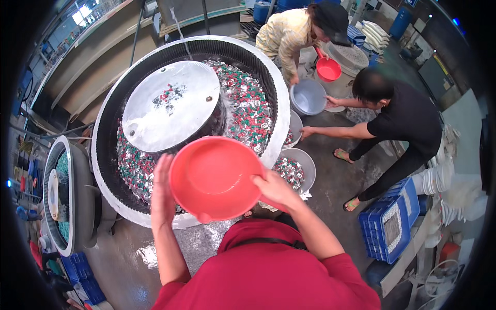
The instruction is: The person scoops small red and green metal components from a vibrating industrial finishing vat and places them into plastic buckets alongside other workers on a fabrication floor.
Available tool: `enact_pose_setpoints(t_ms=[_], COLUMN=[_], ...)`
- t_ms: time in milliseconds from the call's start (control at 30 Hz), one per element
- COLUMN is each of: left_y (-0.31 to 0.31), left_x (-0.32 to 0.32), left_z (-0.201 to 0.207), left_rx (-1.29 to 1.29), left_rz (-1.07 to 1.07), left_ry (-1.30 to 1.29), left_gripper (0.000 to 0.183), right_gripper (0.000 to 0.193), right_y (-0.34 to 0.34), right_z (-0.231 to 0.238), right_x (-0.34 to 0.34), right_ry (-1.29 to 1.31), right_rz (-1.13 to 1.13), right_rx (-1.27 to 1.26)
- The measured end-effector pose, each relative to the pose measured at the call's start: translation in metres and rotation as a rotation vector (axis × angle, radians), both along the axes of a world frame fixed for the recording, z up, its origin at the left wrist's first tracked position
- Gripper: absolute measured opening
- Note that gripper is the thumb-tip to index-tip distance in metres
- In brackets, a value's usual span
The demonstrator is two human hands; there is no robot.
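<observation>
A red plastic dipper [217, 175], bare inside, is tilted over the near rim of a large round vibrating tub [281, 98]. My right hand [274, 188] is closed around its handle side. Against or just beside the dipper's left edge, my left hand [163, 188] lies flat with its fingers stretched out; whether it touches is unclear. Small red, green and silvery pieces [243, 103] fill the tub's channel around a raised, pale oval cover [170, 108]. A few pieces lie on that cover, and a thin stream of water [181, 31] falls behind it.
Right of the tub, a basin [308, 168] holds similar pieces. Two co-workers [398, 113] [294, 36] bend over a grey bucket [308, 97]; one holds another red dipper [328, 70]. Blue crates [382, 227] stand at right, and a smaller tub [62, 196] at left. The floor [330, 206] looks wet.
</observation>
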State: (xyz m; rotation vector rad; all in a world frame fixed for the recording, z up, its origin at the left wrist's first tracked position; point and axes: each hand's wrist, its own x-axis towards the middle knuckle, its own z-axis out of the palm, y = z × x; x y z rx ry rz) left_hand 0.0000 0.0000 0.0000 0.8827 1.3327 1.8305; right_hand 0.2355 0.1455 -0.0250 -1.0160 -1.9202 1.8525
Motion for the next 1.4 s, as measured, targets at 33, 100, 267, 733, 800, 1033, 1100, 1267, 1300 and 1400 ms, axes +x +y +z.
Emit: enact_pose_setpoints(t_ms=[33, 100, 267, 733, 800, 1033, 1100, 1267, 1300, 1400], left_y=[0.000, -0.021, -0.038, 0.008, 0.014, 0.025, 0.027, 0.029, 0.029, 0.029], left_x=[0.002, -0.001, -0.040, -0.001, 0.015, 0.046, 0.049, 0.052, 0.052, 0.048], left_z=[-0.003, -0.004, -0.022, -0.050, -0.048, -0.030, -0.029, -0.032, -0.032, -0.034], left_rx=[-0.005, -0.024, 0.041, -0.023, -0.060, -0.081, -0.100, -0.097, -0.095, -0.084], left_rz=[-0.005, 0.224, 0.338, 0.134, 0.127, -0.043, -0.051, 0.072, 0.071, 0.099], left_ry=[-0.008, -0.176, -0.327, -0.458, -0.453, -0.330, -0.293, -0.265, -0.264, -0.301], left_gripper=[0.074, 0.058, 0.047, 0.032, 0.033, 0.058, 0.060, 0.050, 0.050, 0.045], right_gripper=[0.050, 0.050, 0.044, 0.045, 0.046, 0.052, 0.053, 0.055, 0.056, 0.057], right_y=[-0.005, -0.019, -0.020, -0.024, -0.024, -0.022, -0.023, -0.025, -0.025, -0.025], right_z=[0.001, -0.001, -0.021, -0.019, -0.022, -0.041, -0.035, -0.024, -0.027, -0.026], right_x=[-0.006, -0.005, -0.018, -0.008, -0.005, 0.000, 0.003, 0.006, 0.007, 0.009], right_ry=[-0.058, -0.150, 0.049, 0.231, 0.221, 0.234, 0.233, 0.198, 0.219, 0.223], right_rz=[-0.011, -0.020, -0.054, -0.221, -0.247, -0.385, -0.384, -0.367, -0.368, -0.368], right_rx=[0.071, 0.121, 0.064, -0.113, -0.120, -0.017, -0.023, -0.025, -0.011, 0.003])
